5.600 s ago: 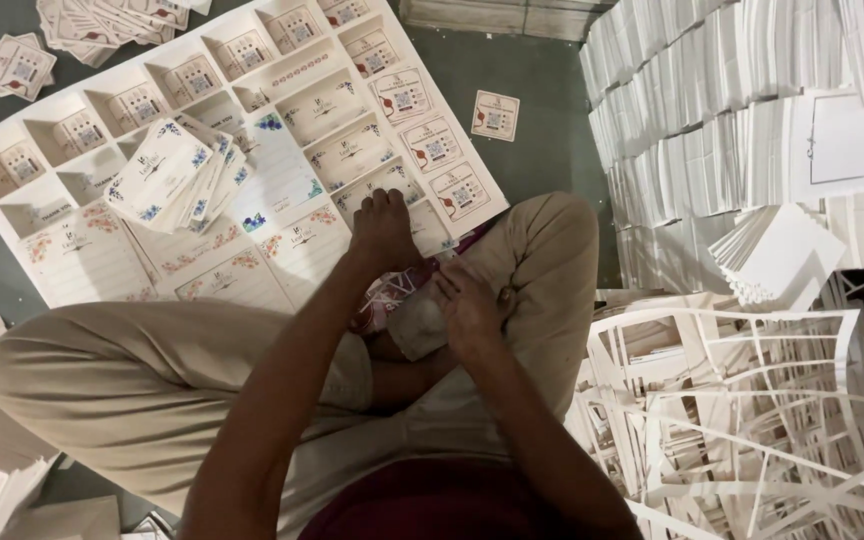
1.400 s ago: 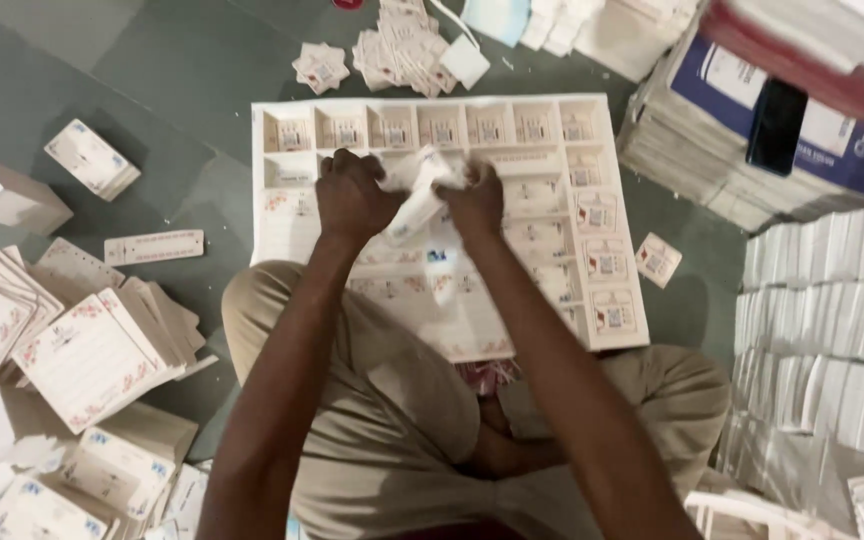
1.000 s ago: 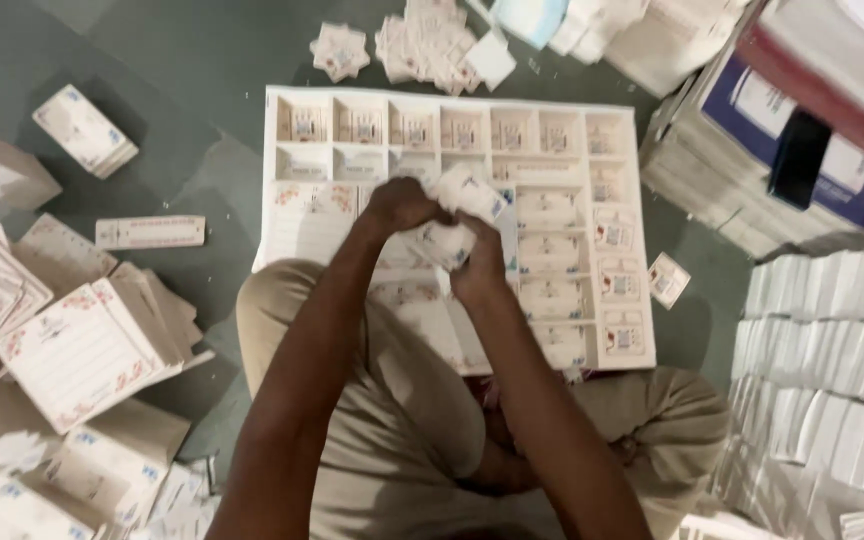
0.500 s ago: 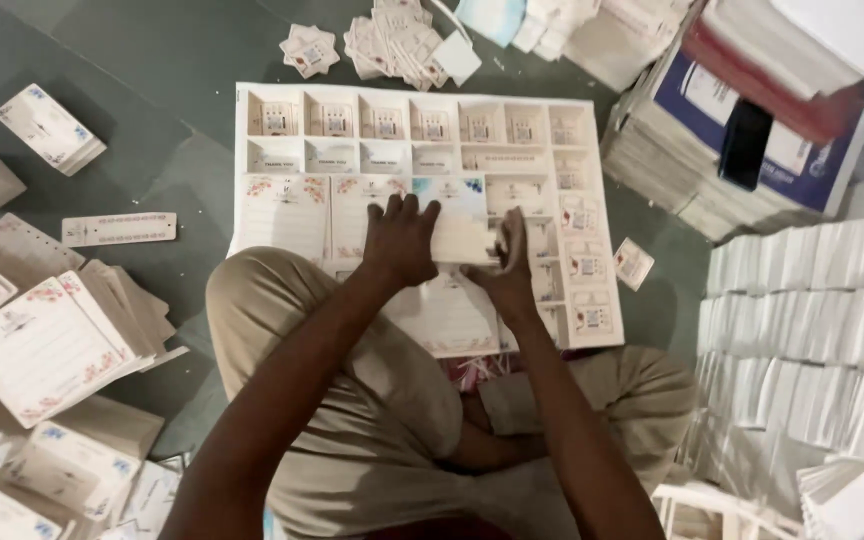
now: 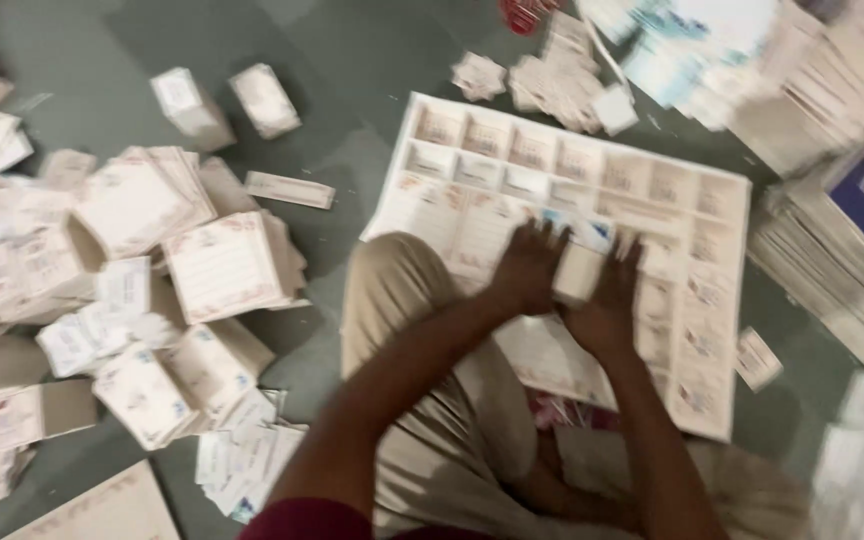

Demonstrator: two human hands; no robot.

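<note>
While two small boxes (image 5: pixel 227 103) lie apart, both hands (left (image 5: pixel 527 270), right (image 5: pixel 607 300)) clasp one card stack (image 5: pixel 577 272).

left hand (image 5: pixel 527 270): palm down, fingers spread, arm reaching forward | right hand (image 5: pixel 607 300): palm down, just beside left, fingers extended | legs crossed

Print workshop floor, card stacks (image 5: pixel 222 265), printed sheet (image 5: pixel 692 230)
</note>
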